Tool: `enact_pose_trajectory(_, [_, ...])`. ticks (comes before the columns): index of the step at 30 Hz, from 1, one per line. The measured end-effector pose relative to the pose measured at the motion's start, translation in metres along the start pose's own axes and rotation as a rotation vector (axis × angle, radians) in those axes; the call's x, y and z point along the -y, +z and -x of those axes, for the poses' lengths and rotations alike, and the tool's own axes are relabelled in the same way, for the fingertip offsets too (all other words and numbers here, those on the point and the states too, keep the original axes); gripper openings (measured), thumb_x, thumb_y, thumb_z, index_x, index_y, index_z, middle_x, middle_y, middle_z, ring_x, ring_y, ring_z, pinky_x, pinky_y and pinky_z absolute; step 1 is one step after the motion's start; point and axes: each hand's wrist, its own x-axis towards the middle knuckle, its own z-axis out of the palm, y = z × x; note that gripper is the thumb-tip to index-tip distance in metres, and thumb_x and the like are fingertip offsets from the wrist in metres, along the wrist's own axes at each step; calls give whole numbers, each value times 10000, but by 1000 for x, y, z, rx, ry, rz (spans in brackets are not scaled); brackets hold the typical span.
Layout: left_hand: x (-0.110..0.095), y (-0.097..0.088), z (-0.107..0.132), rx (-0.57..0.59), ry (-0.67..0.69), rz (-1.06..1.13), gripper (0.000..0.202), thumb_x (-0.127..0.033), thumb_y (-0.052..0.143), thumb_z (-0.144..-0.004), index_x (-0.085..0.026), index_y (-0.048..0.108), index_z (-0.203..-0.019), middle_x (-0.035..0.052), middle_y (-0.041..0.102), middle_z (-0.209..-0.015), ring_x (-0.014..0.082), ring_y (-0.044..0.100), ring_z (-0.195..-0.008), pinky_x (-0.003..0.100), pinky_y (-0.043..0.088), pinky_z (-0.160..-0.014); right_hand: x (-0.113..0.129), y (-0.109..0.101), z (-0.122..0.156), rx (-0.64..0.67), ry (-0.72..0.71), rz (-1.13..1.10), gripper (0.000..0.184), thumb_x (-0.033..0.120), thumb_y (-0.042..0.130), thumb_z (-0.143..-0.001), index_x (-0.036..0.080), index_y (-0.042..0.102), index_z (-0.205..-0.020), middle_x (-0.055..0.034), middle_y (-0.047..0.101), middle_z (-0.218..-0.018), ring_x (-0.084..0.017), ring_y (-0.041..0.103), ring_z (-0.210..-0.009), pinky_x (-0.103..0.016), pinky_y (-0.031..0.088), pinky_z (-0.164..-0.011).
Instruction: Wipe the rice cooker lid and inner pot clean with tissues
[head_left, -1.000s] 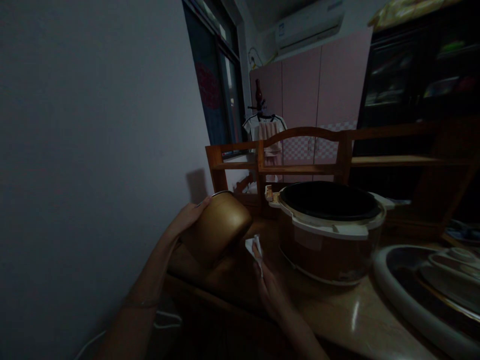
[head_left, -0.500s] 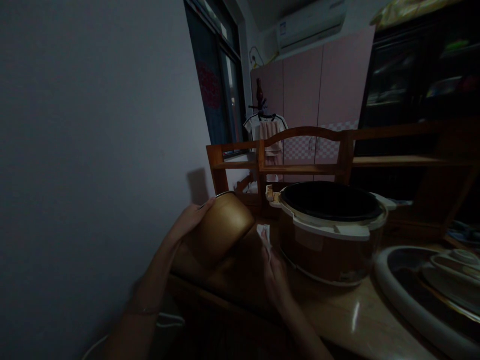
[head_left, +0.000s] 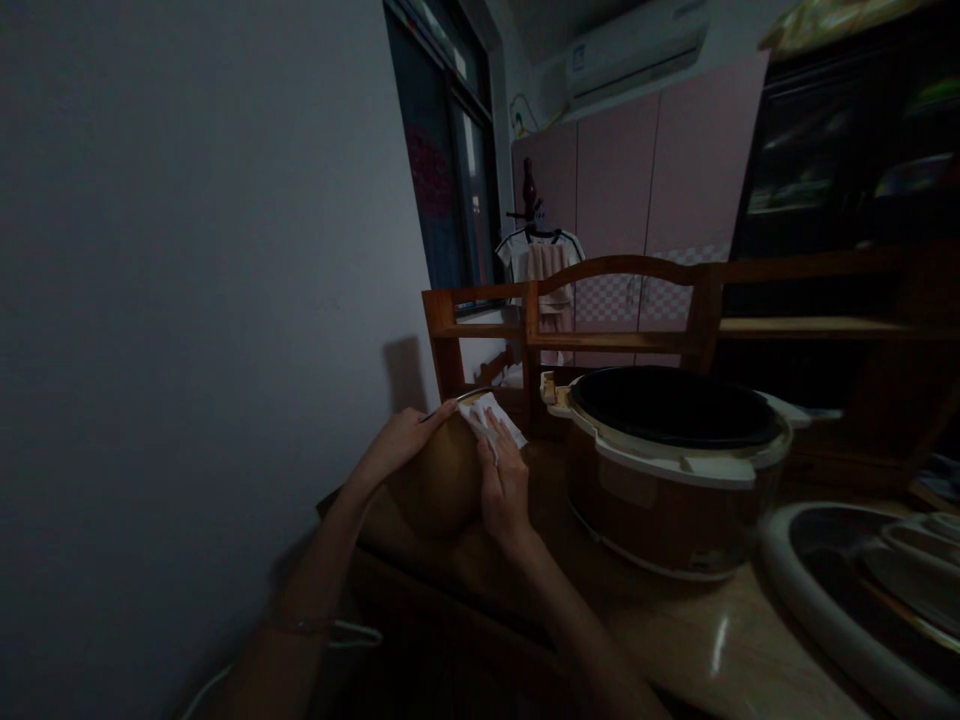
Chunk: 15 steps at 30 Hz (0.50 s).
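A gold-coloured inner pot (head_left: 436, 480) is tilted over the left part of the wooden table, its rim toward the far side. My left hand (head_left: 401, 440) grips that rim at the upper left, fingers curled over the edge. Against the pot's outer right side, near the rim, my right hand (head_left: 504, 490) presses a white tissue (head_left: 491, 420). Right of my hands stands the rice cooker body (head_left: 660, 510), lidless, with a dark opening. The pot's inside is hidden from me.
The cooker's round lid (head_left: 795, 560) lies at the right on the wooden table (head_left: 675, 620). A wooden shelf rack (head_left: 622, 340) rises along the back edge. A bare wall (head_left: 225, 250) closes off the left. A white cable (head_left: 352, 632) hangs below the table edge.
My right hand has moved up and left, bringing the tissue from beside the pot onto its outer side. The pot has turned somewhat in my left hand. The view has shifted slightly.
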Motion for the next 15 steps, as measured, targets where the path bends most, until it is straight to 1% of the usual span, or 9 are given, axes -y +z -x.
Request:
enact_pose_trajectory(3, [1,-1,-4,32,-26,39,724,-810,440,-733,-138,635,-545,100,624,-550,208,567,-522,274,322,-469,0,-8,6,52,-40,-62,421,342,329,-1027,270,495,-1407,1,451,-1490,-190,353,-1416,-439,247,-1195])
enact_pose_trajectory(5, [3,-2,-7,48,-56,40,750,-837,431,-712,-136,625,-532,101,614,-537,191,539,-484,272,305,-446,-1,-15,7,65,-39,-107,417,354,340,-1023,279,502,-1401,7,484,-1464,-200,366,-1409,-444,264,-1190])
enact_pose_trajectory(8, [7,-4,-12,69,-101,26,767,-856,427,-695,-134,625,-526,98,606,-521,188,531,-468,269,296,-428,0,-25,6,121,-28,-143,409,374,340,-1020,306,527,-1377,22,533,-1419,-214,394,-1391,-455,278,-1184])
enact_pose_trajectory(11, [12,-6,-14,86,-108,32,758,-847,458,-685,-128,642,-535,92,607,-515,187,530,-471,265,299,-424,4,-33,9,179,-27,-157,405,393,328,-1017,326,575,-1331,32,561,-1389,-225,427,-1369,-467,299,-1172])
enact_pose_trajectory(13, [15,-8,-14,104,-97,50,755,-841,468,-683,-122,655,-546,89,609,-517,179,517,-459,265,297,-416,8,-38,16,192,-21,-163,397,393,336,-1014,329,596,-1308,33,577,-1372,-231,442,-1358,-472,304,-1168])
enact_pose_trajectory(15, [17,-9,-14,126,-101,63,753,-840,470,-681,-123,649,-534,90,605,-514,173,506,-446,266,293,-407,11,-41,29,187,-3,-152,389,383,347,-1012,329,599,-1303,28,605,-1339,-237,464,-1341,-483,309,-1163])
